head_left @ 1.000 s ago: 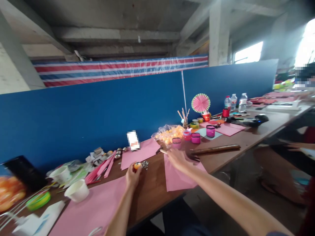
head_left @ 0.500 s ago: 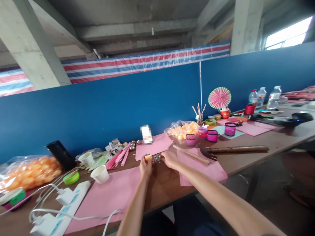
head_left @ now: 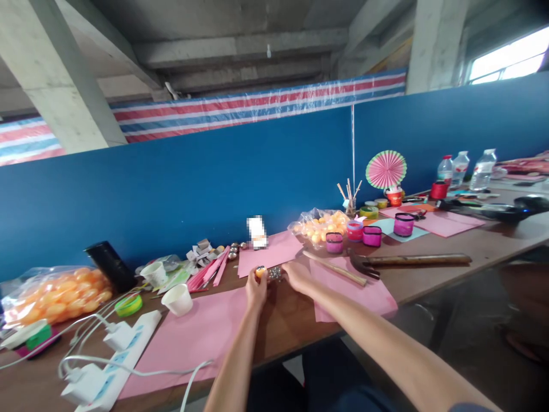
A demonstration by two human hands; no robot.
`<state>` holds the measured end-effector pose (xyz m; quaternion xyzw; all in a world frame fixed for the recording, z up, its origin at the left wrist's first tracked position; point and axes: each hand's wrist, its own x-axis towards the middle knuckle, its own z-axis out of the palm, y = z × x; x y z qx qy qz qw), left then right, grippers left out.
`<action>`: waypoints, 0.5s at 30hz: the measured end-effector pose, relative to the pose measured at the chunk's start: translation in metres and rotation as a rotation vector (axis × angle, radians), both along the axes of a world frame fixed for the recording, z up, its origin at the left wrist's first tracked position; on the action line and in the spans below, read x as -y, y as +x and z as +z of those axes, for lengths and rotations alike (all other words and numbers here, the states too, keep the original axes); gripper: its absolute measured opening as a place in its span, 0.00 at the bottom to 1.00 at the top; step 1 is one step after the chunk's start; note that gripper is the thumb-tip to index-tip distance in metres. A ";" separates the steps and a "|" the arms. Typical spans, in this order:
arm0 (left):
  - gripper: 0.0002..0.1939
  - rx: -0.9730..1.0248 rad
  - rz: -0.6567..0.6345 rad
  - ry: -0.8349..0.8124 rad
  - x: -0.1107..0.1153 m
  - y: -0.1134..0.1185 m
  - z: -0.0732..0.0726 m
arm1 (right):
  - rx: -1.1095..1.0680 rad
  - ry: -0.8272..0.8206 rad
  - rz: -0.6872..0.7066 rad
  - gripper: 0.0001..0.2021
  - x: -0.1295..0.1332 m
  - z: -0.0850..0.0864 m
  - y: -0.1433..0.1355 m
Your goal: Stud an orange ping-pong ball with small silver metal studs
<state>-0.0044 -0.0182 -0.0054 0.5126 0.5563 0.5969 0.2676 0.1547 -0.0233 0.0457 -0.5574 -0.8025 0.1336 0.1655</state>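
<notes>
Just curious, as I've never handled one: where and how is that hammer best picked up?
Probably by the wooden handle, near its right end, from above and the near side of the table. It is long and slim, lying sideways and uncovered, with the claw head at its left.

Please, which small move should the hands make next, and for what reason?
Probably the right hand should pinch one of the small silver pieces. Its fingertips are right by them, and the left hand holds the orange ball close by, so little reaching seems needed.
</notes>
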 end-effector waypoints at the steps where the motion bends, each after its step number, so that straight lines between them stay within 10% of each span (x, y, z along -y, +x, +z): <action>1: 0.19 -0.005 0.001 0.001 0.000 0.000 0.000 | 0.004 0.020 0.017 0.10 0.001 -0.001 -0.001; 15: 0.19 -0.132 0.076 0.008 -0.001 -0.002 0.000 | 0.039 0.007 0.006 0.10 -0.011 0.000 -0.018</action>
